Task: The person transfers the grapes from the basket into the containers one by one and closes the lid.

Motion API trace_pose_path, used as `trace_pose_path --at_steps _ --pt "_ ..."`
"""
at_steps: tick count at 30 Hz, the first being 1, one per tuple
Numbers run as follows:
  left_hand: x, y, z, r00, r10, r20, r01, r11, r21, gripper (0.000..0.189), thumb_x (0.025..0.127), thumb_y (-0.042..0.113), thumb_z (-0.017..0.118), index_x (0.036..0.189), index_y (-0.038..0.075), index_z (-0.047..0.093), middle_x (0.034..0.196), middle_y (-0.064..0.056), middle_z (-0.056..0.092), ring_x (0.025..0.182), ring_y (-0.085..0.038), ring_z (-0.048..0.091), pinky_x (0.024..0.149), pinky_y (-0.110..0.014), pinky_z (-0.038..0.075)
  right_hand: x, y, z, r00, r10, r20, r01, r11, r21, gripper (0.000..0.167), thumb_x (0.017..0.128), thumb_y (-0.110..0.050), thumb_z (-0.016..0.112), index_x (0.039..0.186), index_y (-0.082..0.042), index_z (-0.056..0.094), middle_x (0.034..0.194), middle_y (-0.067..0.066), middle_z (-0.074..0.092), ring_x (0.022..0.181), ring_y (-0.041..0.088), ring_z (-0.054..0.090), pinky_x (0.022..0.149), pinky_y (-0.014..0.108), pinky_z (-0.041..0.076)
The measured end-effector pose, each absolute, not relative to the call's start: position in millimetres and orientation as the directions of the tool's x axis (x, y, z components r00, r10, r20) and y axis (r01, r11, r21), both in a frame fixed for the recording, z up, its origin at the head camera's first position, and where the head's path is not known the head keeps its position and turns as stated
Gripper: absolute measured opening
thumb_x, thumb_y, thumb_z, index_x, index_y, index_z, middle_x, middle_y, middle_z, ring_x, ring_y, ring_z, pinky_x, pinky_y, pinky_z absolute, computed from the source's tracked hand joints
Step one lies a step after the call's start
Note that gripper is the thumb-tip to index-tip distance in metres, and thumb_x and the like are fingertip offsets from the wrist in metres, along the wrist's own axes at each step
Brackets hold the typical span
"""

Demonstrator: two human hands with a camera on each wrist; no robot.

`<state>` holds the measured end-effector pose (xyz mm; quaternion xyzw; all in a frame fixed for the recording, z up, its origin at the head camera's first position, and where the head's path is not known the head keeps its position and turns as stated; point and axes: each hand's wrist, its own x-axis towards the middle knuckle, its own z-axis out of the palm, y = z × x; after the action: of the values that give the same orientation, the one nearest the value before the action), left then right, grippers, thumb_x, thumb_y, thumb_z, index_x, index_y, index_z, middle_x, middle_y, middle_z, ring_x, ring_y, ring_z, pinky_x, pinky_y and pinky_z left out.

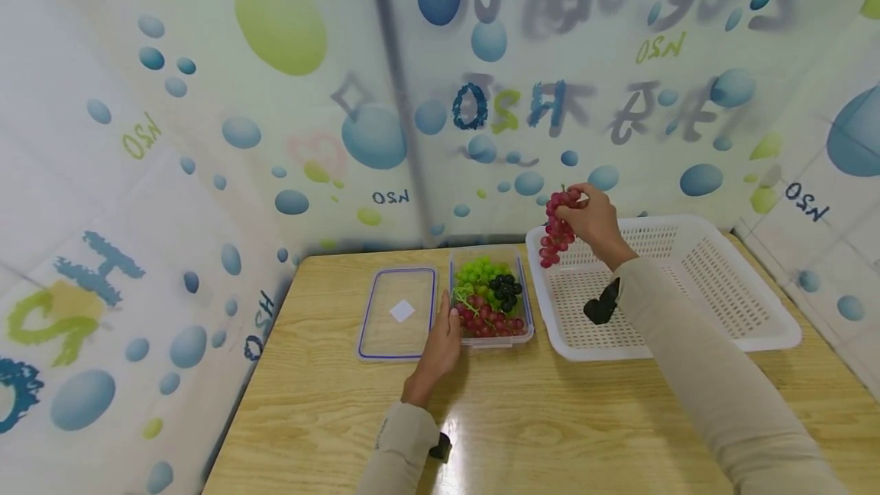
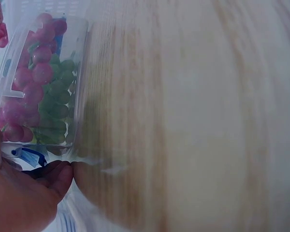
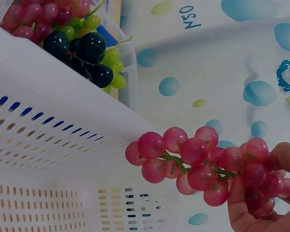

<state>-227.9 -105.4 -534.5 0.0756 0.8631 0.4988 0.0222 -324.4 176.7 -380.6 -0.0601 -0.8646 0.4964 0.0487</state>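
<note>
While a bubble-print wall (image 1: 330, 98) stands behind, a wood desk (image 1: 522, 418) spans the lower view. White slotted basket (image 1: 763, 331): nr desk's back edge, R side. Clear tub (image 1: 488, 341), also nr back edge, just L of basket. Clear lid (image 1: 399, 289) w/ blue seal lies flat just L of tub, nr desk's back L corner. R hand (image 1: 598, 224) pinches a red grape bunch (image 1: 557, 239), held up nr basket's back L corner. L hand (image 1: 438, 346), fingers approx. straight, touches tub's L wall. In tub: red grapes (image 1: 488, 323) in front, green grapes (image 1: 477, 272) at back, black grapes (image 1: 505, 290) btwn, toward R. White diamond label (image 1: 402, 311) on lid.
</note>
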Motion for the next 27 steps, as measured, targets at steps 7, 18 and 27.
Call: trace_pose_path --at_steps 7,18,27 --pt "-228.0 -105.8 -534.1 -0.985 0.166 0.04 0.116 0.481 0.869 0.06 0.111 0.034 0.019 0.159 0.001 0.001 0.165 -0.019 0.007 0.151 -0.037 0.015 0.12 -0.055 0.019 -326.9 174.2 -376.7 -0.982 0.183 0.053 0.042 0.48 -0.876 0.052 0.096 -0.023 0.059 0.143 -0.006 0.046 0.12 0.021 0.056 0.101 0.03 0.054 0.088 0.041 0.054" --pt "-227.0 -105.7 -533.4 -0.988 0.152 0.034 0.104 0.482 0.87 0.06 0.111 0.033 0.019 0.159 0.002 0.003 0.165 -0.018 0.008 0.15 -0.037 0.016 0.12 -0.054 0.02 -326.7 161.8 -372.5 -0.981 0.184 0.057 0.022 0.4 -0.916 0.05 0.097 -0.022 0.061 0.142 -0.008 0.045 0.12 0.02 0.055 0.104 0.031 0.056 0.098 0.048 0.052" --pt "-225.5 -105.9 -533.1 -0.989 0.148 0.031 0.101 0.49 0.866 0.061 0.111 0.036 0.018 0.159 0.002 0.003 0.165 -0.019 0.008 0.15 -0.038 0.015 0.12 -0.055 0.018 -325.7 146.8 -375.9 -0.983 0.176 0.041 0.03 0.381 -0.924 0.048 0.098 -0.023 0.061 0.143 -0.011 0.045 0.118 0.018 0.055 0.102 0.029 0.057 0.097 0.045 0.053"
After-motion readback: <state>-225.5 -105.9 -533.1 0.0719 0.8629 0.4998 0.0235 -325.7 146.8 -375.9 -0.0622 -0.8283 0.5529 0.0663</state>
